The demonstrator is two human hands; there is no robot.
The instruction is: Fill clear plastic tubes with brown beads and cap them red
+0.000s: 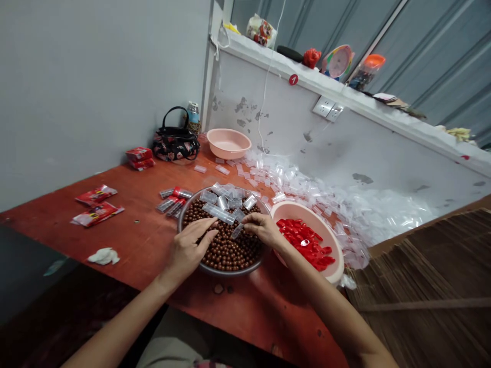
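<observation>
A wide grey bowl (230, 274) full of glossy brown balls (226, 252) stands in front of me. On top of the balls lie several clear plastic tubes (219, 213), some single and some side by side. My right hand (263, 229) is over the bowl's right part, its fingertips closed on a small clear tube (237, 231) that tilts down toward the balls. Over the left rim is my left hand (194, 241), thumb and fingers apart, with nothing visible between them.
Right of the bowl, a pink basin (282, 208) holds red plastic pieces (307, 243). Filled, red-capped tubes (173, 202) lie at its left. Clear plastic pieces (345, 202) are heaped along the wall. Red packets (97, 212), a handbag (176, 142) and another pink basin (229, 151) sit farther off.
</observation>
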